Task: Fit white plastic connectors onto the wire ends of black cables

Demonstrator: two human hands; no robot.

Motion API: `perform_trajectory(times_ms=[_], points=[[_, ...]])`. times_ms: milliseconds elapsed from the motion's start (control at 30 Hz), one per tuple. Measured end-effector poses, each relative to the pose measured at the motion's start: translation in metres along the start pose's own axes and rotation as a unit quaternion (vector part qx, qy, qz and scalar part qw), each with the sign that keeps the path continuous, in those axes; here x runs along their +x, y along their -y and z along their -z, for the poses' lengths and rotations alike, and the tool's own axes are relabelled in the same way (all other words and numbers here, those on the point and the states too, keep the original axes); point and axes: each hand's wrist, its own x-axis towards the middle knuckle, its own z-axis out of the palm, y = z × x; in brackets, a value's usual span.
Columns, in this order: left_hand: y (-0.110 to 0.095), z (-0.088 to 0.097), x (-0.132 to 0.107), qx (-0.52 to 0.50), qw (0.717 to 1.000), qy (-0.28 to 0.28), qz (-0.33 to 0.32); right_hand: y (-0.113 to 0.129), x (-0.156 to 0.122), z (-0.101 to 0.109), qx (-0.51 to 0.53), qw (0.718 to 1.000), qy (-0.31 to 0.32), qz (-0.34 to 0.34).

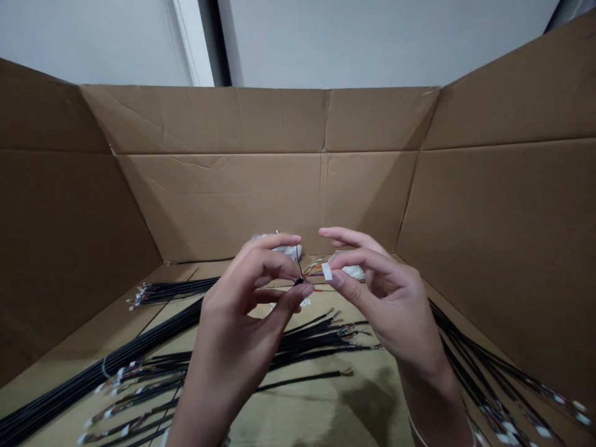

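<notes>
My left hand (246, 304) pinches the black end of a multi-wire cable (298, 281) between thumb and fingers. Thin coloured wires (313, 269) fan out of that end toward the right, and a dark one stands up near the index fingertip. Between thumb and index finger of my right hand (391, 292) is a small white connector housing (326, 271), its other fingers raised. The wire tips come up close to the housing; whether any sits inside it I cannot tell. Most of the held cable's length is hidden behind my left hand.
Cardboard walls (223, 124) surround the work surface. Black cables with bare wire ends (326, 335) lie below my hands. Bundled cables (153, 338) and cables with white connectors (135, 372) lie left, more connector-ended cables (493, 372) right. Clear plastic bags (351, 267) with white contents stand behind.
</notes>
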Motion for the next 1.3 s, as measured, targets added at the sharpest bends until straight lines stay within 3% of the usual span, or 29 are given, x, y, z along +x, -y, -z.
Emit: perform_trajectory(times_ms=[667,800,1000,1300], points=[[-0.003,-0.002,-0.002,-0.008,0.999,0.042,0.018,0.004,-0.004,-0.007,-0.051,0.994,-0.045,0.088],[-0.007,-0.002,-0.001,-0.040,0.998,0.033,0.036,0.004,-0.003,-0.004,-0.039,0.995,-0.028,0.090],[-0.014,-0.002,0.001,-0.049,0.997,0.027,0.059,0.009,-0.007,0.002,-0.006,0.996,0.048,0.079],[-0.012,0.001,-0.002,-0.052,0.997,0.023,0.059,0.010,-0.005,-0.002,0.002,0.998,-0.003,0.060]])
